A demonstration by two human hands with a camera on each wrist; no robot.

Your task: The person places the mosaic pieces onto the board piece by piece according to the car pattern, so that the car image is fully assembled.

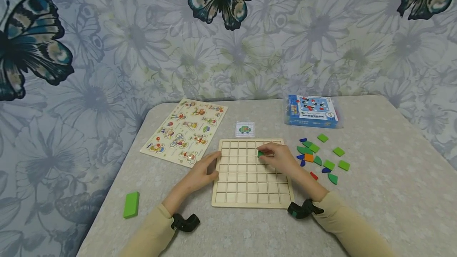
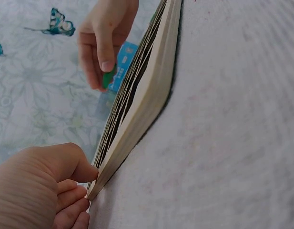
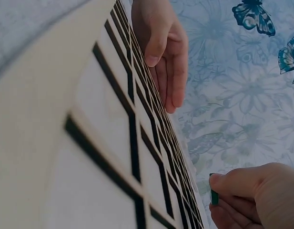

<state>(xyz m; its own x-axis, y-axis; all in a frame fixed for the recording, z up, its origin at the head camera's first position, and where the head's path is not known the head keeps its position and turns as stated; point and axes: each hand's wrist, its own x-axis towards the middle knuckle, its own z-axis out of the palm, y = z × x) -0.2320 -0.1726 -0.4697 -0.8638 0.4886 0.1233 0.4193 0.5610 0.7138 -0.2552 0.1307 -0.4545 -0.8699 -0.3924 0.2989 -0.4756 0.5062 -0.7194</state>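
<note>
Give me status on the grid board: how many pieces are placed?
None placed: every cell of the wooden grid board looks bare. In hand: the right hand pinches a green piece over the upper rows, while the left hand rests on the board's left edge. Left: the loose pieces beside it and the pattern card unmatched.

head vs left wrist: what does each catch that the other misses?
Only head: the gridded top of the wooden grid board, the loose coloured pieces beside it, the pattern card, the picture puzzle and the green block.
Only left wrist: the board's edge seen side-on.
Both: left hand steadying the board, right hand pinching a green piece, and the blue box.
</note>
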